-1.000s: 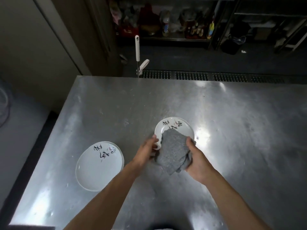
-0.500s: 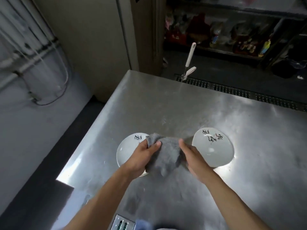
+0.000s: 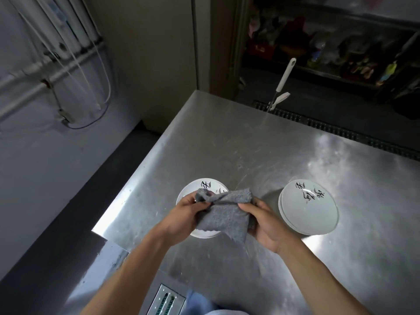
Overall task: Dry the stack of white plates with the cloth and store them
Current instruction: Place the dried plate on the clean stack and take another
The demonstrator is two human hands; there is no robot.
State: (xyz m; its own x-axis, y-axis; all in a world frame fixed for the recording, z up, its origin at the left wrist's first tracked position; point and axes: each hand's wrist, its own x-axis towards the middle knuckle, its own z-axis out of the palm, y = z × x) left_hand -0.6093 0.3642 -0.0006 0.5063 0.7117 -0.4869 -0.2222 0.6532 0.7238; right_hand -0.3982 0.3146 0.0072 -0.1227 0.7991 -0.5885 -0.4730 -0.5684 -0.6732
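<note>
Stainless steel tabletop (image 3: 227,144), streaked and shiny, fills most of the view. Both hands hold the grey cloth (image 3: 223,214) stretched between them. The left hand (image 3: 184,215) pinches its bunched upper corner, and the right hand (image 3: 264,222) grips the opposite edge with curled fingers. One white plate (image 3: 205,186) lies directly beneath the left hand and the cloth, mostly covered. The plate stack (image 3: 309,209), judged a stack by its doubled rim, sits just outside the right hand. The step looks like readying the cloth. To do it well, fold it into a flat pad with a dry face outward. Then steady a plate by its rim and wipe both faces, edge included.
</note>
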